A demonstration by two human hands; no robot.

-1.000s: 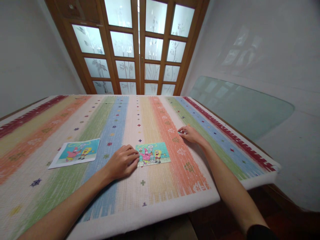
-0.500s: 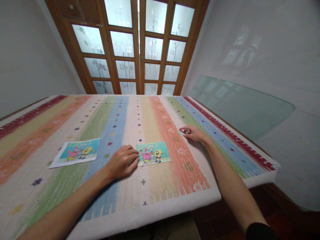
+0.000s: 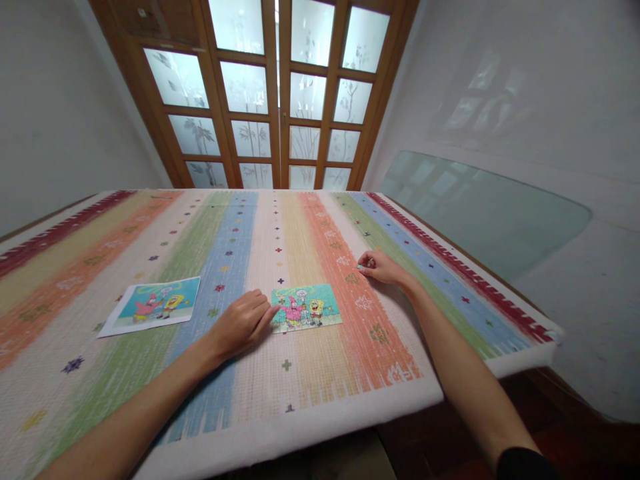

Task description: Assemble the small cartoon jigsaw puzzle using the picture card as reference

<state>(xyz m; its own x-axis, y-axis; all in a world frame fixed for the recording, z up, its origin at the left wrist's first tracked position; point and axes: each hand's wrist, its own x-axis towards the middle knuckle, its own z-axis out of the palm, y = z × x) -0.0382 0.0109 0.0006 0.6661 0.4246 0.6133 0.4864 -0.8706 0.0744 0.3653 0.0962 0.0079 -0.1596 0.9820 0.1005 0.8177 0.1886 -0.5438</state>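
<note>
A small jigsaw puzzle [image 3: 306, 308] with cartoon characters on a teal ground lies flat on the striped tablecloth. My left hand [image 3: 244, 321] rests at its left edge, fingers loosely bent and one fingertip stretched out to touch the puzzle; nothing shows in its grip. To the right, above the orange stripe, my right hand [image 3: 381, 267] pinches a small teal jigsaw piece [image 3: 359, 267] between thumb and fingertips, apart from the puzzle. A printed picture [image 3: 156, 305] of the same cartoon scene lies on the cloth left of my left hand.
The striped tablecloth [image 3: 260, 380] covers a large table, with its near edge close to my body. Wooden doors [image 3: 284, 133] with frosted panes stand behind the table. A pale glass sheet [image 3: 490, 213] leans on the right wall.
My right hand's fingers have drawn in around the small piece, now held in a pinch. My left hand has shifted slightly left, with fewer fingers over the puzzle's edge.
</note>
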